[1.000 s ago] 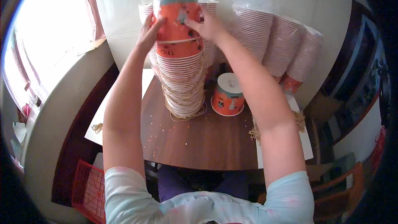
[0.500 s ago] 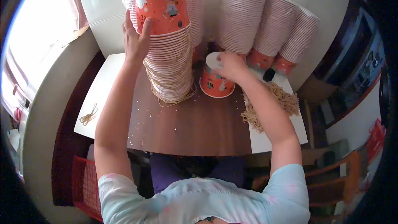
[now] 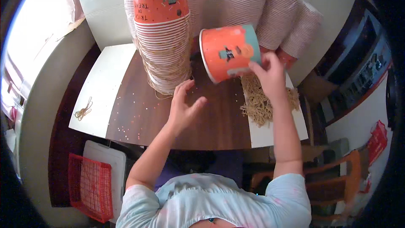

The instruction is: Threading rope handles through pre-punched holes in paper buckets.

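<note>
In my right hand (image 3: 272, 75) is an orange paper bucket (image 3: 225, 50) with a teal band, tipped on its side above the table. Thumb and fingers pinch its teal end; the white-rimmed end faces left. My left hand (image 3: 185, 103) is empty, fingers spread, just in front of the base of a tall stack of nested paper buckets (image 3: 162, 55). That stack stands upside down, its top bucket orange and teal, with thin beige cords hanging around the white rims. Beneath my right wrist lies a heap of beige cords (image 3: 257, 103).
Plastic-wrapped bucket stacks (image 3: 276, 19) lean along the back wall. Small light specks dot the brown tabletop (image 3: 211, 131). One bundled cord (image 3: 83, 109) lies on the white left section. A red basket (image 3: 90, 185) sits below left, and a wooden chair (image 3: 350, 177) below right.
My right hand has lifted the single bucket off the table and tipped it sideways. My left hand has left the top of the stack and come down toward its base.
</note>
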Demonstrator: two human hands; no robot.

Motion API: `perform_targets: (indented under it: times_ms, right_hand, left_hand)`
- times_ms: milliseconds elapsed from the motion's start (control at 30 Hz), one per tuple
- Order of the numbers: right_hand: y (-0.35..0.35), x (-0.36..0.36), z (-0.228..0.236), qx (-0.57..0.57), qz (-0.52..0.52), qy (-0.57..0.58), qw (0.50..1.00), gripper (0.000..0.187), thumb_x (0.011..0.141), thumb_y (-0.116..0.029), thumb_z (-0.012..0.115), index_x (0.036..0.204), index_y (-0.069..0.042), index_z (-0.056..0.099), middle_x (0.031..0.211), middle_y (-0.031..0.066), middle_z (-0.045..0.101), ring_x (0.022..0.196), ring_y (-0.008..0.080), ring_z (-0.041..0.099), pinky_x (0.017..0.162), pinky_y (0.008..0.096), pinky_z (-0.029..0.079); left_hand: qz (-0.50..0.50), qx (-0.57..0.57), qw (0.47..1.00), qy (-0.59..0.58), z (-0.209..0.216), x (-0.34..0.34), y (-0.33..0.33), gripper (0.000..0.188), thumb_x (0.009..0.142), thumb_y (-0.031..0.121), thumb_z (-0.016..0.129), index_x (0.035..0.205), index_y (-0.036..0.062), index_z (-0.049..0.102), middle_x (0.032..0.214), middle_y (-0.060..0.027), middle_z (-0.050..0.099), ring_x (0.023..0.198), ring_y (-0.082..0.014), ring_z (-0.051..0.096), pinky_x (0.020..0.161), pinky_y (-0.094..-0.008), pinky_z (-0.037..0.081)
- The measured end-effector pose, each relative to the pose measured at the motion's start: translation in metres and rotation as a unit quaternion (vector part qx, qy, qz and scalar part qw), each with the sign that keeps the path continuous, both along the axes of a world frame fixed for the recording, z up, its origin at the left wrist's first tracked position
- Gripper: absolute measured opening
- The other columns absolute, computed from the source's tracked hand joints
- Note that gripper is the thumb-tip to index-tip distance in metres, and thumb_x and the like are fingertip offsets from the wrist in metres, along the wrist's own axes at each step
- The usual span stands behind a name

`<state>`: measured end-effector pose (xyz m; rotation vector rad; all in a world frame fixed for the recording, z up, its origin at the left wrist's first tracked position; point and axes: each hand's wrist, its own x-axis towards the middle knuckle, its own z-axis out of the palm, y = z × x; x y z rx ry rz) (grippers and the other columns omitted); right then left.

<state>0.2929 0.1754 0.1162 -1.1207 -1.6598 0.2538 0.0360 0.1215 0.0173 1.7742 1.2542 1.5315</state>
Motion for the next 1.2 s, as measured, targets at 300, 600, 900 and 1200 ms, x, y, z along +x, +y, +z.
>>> perform_targets:
  times_ms: [300,600,900,1200]
  right_hand:
    - [-0.117,-0.017,-0.139,-0.388,0.166,0.360,0.832,0.017,0.088,-0.011,0.061,0.104,-0.005,0.058,0.094,0.0033,0.062,0.090,0.0175,0.061,0.081,0.0334,0.052]
    - [-0.029,0.085,-0.083,-0.135,-0.121,-0.189,0.965,0.014,0.078,-0.018,0.066,0.082,-0.005,0.068,0.080,0.0138,0.062,0.077,0.0289,0.060,0.070,0.0401,0.048]
    - [0.032,0.048,-0.090,-0.153,-0.144,-0.583,0.785,0.029,0.069,-0.028,0.069,0.085,-0.004,0.071,0.104,0.0159,0.062,0.108,0.0336,0.051,0.091,0.0468,0.041]
    - [0.067,0.068,-0.059,-0.181,-0.020,-0.243,0.953,0.022,0.070,-0.024,0.067,0.076,-0.003,0.068,0.068,0.0114,0.064,0.063,0.0206,0.061,0.060,0.0347,0.048]
  left_hand:
    - [-0.042,0.220,0.923,0.314,0.041,-0.017,-0.082,0.024,0.066,0.016,0.074,0.086,0.0105,0.061,0.072,-0.0010,0.054,0.075,-0.0209,0.055,0.082,-0.0403,0.042]
    - [-0.053,0.194,0.877,0.436,0.037,-0.022,-0.096,0.023,0.071,0.017,0.072,0.091,0.0108,0.061,0.073,-0.0020,0.054,0.079,-0.0210,0.057,0.087,-0.0414,0.043]
    - [0.012,0.191,0.929,0.317,0.048,-0.028,-0.110,0.036,0.063,0.018,0.076,0.097,0.0103,0.065,0.095,-0.0045,0.060,0.096,-0.0252,0.058,0.096,-0.0487,0.039]
    - [-0.032,0.118,0.977,0.173,0.060,-0.055,-0.105,0.028,0.064,0.004,0.073,0.091,0.0047,0.066,0.091,-0.0112,0.060,0.089,-0.0284,0.060,0.080,-0.0388,0.048]
